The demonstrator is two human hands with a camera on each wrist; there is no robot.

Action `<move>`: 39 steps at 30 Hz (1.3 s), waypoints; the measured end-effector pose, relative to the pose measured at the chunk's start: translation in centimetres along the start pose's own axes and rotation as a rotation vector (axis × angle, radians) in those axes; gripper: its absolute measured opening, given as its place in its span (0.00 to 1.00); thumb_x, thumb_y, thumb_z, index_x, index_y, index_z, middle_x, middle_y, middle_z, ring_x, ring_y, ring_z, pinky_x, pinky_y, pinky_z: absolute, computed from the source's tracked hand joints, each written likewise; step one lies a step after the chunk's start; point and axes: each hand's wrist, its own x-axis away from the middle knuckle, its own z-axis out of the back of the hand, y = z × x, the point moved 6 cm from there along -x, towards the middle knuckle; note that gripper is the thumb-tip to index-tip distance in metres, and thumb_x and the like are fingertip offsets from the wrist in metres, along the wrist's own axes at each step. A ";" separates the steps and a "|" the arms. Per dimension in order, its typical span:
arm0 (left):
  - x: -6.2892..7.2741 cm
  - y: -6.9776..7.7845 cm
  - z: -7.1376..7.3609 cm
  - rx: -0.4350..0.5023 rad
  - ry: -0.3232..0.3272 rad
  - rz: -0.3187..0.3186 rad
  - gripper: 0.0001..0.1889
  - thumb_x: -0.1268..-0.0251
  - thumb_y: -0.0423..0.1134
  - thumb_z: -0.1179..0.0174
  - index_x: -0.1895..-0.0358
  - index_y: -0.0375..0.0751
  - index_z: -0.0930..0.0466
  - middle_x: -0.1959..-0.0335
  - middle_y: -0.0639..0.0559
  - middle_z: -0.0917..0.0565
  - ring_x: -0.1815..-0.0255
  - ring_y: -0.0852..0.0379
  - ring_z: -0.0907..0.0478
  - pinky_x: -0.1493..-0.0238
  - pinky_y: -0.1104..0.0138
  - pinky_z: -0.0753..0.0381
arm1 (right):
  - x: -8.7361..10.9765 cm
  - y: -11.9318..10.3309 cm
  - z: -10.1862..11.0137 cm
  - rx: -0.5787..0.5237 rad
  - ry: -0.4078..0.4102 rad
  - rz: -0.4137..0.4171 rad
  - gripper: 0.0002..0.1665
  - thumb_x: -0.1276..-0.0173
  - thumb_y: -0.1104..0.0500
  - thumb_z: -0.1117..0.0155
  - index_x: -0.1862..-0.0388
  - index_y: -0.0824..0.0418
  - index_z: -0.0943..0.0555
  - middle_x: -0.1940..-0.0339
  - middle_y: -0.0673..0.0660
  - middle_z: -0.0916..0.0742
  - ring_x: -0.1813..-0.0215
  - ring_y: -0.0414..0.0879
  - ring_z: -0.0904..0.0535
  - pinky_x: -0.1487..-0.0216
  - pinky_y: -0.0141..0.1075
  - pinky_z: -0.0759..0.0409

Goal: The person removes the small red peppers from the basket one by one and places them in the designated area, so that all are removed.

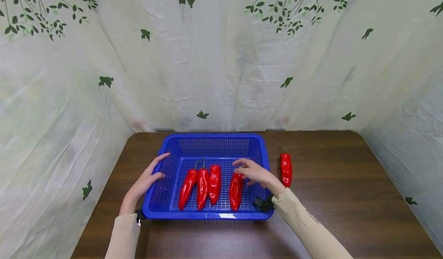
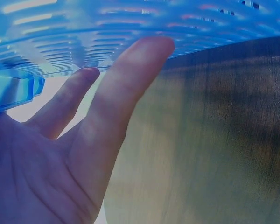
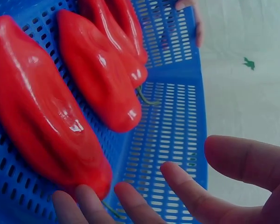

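Several long, glossy red peppers lie in a blue perforated plastic basket. Three form a group: a left pepper, a middle pepper and a right pepper. Apart from them lies a fourth pepper. Over its stem end is my right hand, fingers spread and thumb apart; in the right wrist view the fingertips overlap that pepper, contact unclear. My left hand rests at the basket's left rim, and its fingers look straight against the slotted wall in the left wrist view.
Another red pepper with a green stem lies on the brown wooden table, right of the basket. Pale cloth printed with leaves hangs behind and at both sides. The right wrist strap is above the basket's near-right corner.
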 end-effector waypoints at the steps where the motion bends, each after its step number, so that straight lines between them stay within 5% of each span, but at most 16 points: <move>1: 0.0 0.0 0.0 0.001 -0.001 0.001 0.33 0.32 0.30 0.53 0.25 0.51 0.49 0.25 0.36 0.57 0.31 0.29 0.50 0.42 0.34 0.40 | -0.1 0.1 0.0 -0.003 0.002 -0.007 0.21 0.30 0.60 0.47 0.39 0.65 0.28 0.48 0.64 0.21 0.48 0.62 0.24 0.52 0.59 0.24; 13: -0.3 -0.5 0.2 -0.021 0.006 0.016 0.33 0.33 0.31 0.53 0.25 0.53 0.49 0.25 0.36 0.57 0.30 0.28 0.52 0.42 0.33 0.41 | -0.9 0.8 -0.6 0.038 -0.004 -0.012 0.23 0.32 0.61 0.44 0.39 0.65 0.26 0.41 0.64 0.24 0.44 0.57 0.26 0.52 0.59 0.24; 39: -0.1 -0.3 0.2 -0.018 -0.003 0.003 0.33 0.32 0.32 0.54 0.25 0.52 0.49 0.25 0.36 0.57 0.33 0.28 0.48 0.45 0.36 0.34 | -1.8 1.7 -1.6 0.174 -0.049 -0.032 0.26 0.34 0.61 0.41 0.36 0.63 0.26 0.41 0.63 0.23 0.42 0.59 0.27 0.56 0.59 0.23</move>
